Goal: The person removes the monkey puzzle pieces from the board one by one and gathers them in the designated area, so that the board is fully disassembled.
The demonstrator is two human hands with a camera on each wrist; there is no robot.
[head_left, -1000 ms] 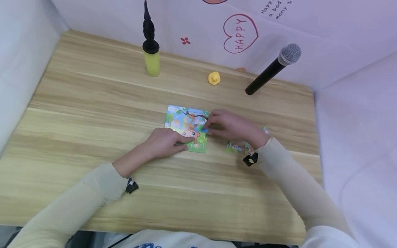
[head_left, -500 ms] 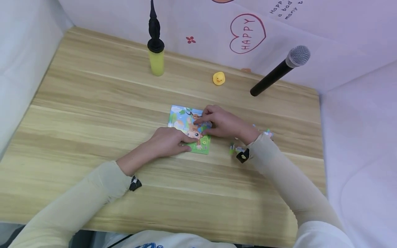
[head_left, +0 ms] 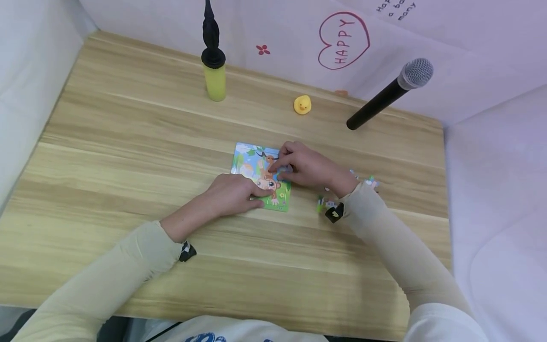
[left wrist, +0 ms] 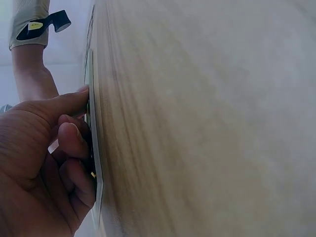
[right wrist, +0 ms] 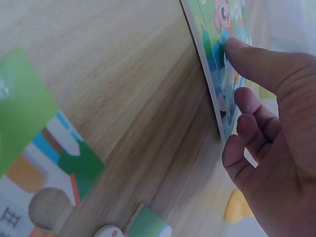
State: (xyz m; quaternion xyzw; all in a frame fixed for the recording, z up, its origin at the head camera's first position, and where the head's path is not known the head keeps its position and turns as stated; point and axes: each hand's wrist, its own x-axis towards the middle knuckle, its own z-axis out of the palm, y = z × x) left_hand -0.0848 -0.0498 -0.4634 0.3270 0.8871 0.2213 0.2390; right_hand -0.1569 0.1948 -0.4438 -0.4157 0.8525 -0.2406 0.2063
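A square jigsaw puzzle (head_left: 251, 153) with a monkey picture lies flat on the table. My left hand (head_left: 231, 194) holds its near left corner; in the left wrist view the fingers (left wrist: 74, 140) curl against the board's face and the thumb reaches across it. My right hand (head_left: 305, 165) touches the puzzle's right half. The right wrist view shows that thumb (right wrist: 256, 61) on the picture (right wrist: 224, 64), the other visible fingers bent and off the surface. No loose piece shows between thumb and fingers. Loose puzzle pieces (head_left: 326, 203) lie beside the right wrist, partly hidden.
More loose pieces (head_left: 372, 182) lie right of the right forearm. Toward the back stand a yellow pump with a black top (head_left: 214, 80), a rubber duck (head_left: 302, 105) and a black microphone (head_left: 380, 102). White sheets (head_left: 282, 28) border the wooden table (head_left: 128, 118).
My right hand has moved left from the puzzle's right edge onto its picture, then stayed about there. My left hand keeps its place on the board. The head view has shifted slightly.
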